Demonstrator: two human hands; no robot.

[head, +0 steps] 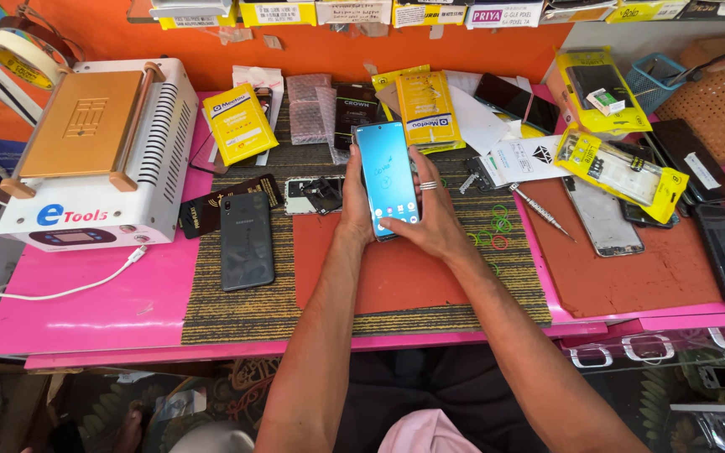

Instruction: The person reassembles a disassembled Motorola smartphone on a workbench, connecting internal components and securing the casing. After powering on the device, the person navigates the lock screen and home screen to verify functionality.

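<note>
both hands hold one smartphone (387,178) above the middle of the bench. it is a slim slab with rounded corners, tilted a little to the left, its lit screen facing up, a pale blue that grades to turquoise, with small icons along the bottom edge. the left hand (352,201) clasps its left edge, fingers wrapped behind. the right hand (435,210) grips the right edge with a ring on one finger, and its thumb lies on the lower part of the glass.

under the grip lies a red-brown rubber mat (396,277) on a striped woven mat (237,306), both on the pink table (86,306). just left of the left hand sits an opened phone frame (314,195); further left a dark grey phone (246,240) lies flat, and beyond it stands a white machine with a gold plate (94,155). right of the right hand are small coloured rubber bands (495,231), then a screwdriver (540,211). beyond the fingertips lie yellow packets (426,107).
</note>
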